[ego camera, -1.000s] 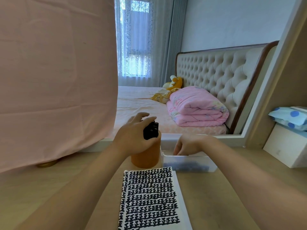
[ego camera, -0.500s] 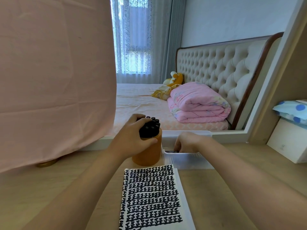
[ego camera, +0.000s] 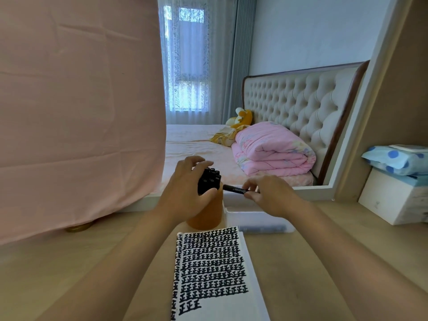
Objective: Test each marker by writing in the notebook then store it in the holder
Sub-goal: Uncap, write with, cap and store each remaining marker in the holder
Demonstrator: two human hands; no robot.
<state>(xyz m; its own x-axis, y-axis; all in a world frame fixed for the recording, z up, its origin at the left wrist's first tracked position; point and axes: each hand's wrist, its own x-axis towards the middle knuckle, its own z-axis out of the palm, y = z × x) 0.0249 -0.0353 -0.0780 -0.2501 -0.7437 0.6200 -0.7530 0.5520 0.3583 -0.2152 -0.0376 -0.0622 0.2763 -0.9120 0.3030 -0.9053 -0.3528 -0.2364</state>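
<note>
Left hand [ego camera: 185, 195] wraps around the marker bunch [ego camera: 208, 181] in the orange holder [ego camera: 207, 217]. Right hand [ego camera: 271, 196] pinches one black marker [ego camera: 234, 189] sideways, and the notebook [ego camera: 215, 274] sits at the desk's [ego camera: 58, 262] front edge.

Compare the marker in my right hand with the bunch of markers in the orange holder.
The single marker lies almost level; the bunched markers stand nearly upright. The single marker is outside the orange holder, by its rim; the bunched markers sit inside it. The right hand pinches the single marker, the left hand grips the bunched markers. Both look black.
</note>
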